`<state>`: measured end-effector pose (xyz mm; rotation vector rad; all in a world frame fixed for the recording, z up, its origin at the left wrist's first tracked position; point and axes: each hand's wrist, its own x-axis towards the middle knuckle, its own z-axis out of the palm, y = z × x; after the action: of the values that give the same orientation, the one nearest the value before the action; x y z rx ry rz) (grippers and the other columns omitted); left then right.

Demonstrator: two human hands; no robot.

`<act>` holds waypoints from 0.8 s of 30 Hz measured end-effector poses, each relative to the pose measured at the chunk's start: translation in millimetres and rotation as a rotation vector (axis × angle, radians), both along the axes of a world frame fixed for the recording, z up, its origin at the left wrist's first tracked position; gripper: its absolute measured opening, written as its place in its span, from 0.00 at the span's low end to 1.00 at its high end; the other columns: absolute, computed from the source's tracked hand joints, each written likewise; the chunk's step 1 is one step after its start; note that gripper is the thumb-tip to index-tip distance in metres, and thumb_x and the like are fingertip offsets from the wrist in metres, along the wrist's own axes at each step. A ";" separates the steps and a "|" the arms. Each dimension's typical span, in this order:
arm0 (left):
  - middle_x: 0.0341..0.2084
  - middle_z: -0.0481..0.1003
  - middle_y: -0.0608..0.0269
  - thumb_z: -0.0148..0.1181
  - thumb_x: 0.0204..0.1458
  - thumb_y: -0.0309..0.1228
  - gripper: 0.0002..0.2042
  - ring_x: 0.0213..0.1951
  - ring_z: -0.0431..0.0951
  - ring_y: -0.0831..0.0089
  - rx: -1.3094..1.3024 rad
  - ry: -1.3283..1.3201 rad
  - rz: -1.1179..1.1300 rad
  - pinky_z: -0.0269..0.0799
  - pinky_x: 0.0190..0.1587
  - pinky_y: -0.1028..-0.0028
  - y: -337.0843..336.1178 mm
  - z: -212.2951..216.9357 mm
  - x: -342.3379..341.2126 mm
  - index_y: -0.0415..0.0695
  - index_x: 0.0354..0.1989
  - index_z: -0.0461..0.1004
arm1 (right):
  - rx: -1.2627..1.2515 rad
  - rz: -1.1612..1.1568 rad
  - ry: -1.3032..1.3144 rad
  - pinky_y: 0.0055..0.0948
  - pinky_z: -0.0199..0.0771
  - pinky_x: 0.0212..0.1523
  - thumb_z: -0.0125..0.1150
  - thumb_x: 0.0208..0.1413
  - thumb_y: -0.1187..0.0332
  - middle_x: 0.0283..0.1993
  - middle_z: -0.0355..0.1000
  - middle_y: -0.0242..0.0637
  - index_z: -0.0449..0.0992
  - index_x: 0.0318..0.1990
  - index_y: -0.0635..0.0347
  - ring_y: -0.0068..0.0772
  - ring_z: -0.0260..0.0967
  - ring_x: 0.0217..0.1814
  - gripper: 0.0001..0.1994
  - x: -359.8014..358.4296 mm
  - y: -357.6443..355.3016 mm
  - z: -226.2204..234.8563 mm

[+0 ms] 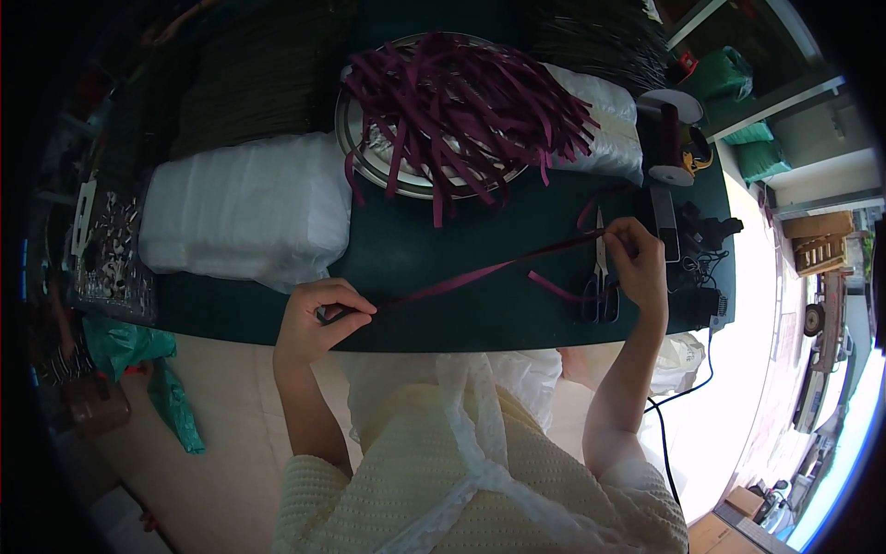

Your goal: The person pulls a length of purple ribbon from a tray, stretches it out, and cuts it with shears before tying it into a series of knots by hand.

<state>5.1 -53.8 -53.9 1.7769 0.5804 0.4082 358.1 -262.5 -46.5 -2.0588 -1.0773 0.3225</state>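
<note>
Ribbon: a maroon ribbon point(480, 272) is stretched taut across the dark green surface point(443, 231), slanting from lower left to upper right between the two hands.
Left hand: the left hand point(318, 323) is set at the near edge of the surface; its fingers point(355, 309) are pinched shut on the ribbon's lower end.
Right hand: the right hand point(641, 263) is held over the right part of the surface; its fingers are closed on the ribbon's upper end.
Scissors: a pair of scissors point(600, 282) lies on the surface just beside the right hand, blades pointing away.
Cut piece: a short loose strip point(554, 288) lies near the scissors.
Tray: a round metal tray point(369, 152) is heaped with cut maroon strips point(461, 102).
White bundles: a white wrapped bundle point(245, 208) is seen left of the tray.
Spool: a ribbon spool point(672, 129) stands at the far right.
</note>
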 end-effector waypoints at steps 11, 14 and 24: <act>0.23 0.70 0.63 0.61 0.40 0.19 0.05 0.26 0.72 0.70 0.529 0.285 0.149 0.64 0.26 0.76 -2.6 -4.3 -1.9 0.42 0.27 0.77 | -0.005 -0.056 0.045 0.16 0.50 0.22 0.56 0.50 0.76 0.20 0.64 0.26 0.72 0.31 0.63 0.13 0.52 0.21 0.02 1.6 -3.5 -3.2; 0.26 0.69 0.62 0.60 0.42 0.18 0.06 0.26 0.71 0.70 0.615 0.165 0.436 0.65 0.29 0.74 -6.2 -10.8 7.4 0.42 0.30 0.77 | 0.012 -0.032 0.045 0.17 0.51 0.19 0.56 0.49 0.77 0.17 0.62 0.28 0.71 0.30 0.65 0.13 0.52 0.18 0.02 -0.4 -4.9 -6.1; 0.28 0.71 0.63 0.59 0.45 0.18 0.08 0.27 0.71 0.75 0.596 -0.086 0.695 0.65 0.26 0.78 -8.9 -17.2 14.3 0.41 0.35 0.77 | -0.096 0.089 0.113 0.17 0.53 0.20 0.57 0.49 0.76 0.18 0.63 0.30 0.71 0.30 0.64 0.15 0.54 0.19 0.02 -0.3 -12.4 -17.4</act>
<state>19.4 -62.7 -71.0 2.0572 1.0966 1.2311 357.8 -274.9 -63.9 -2.0537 -1.1047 0.5381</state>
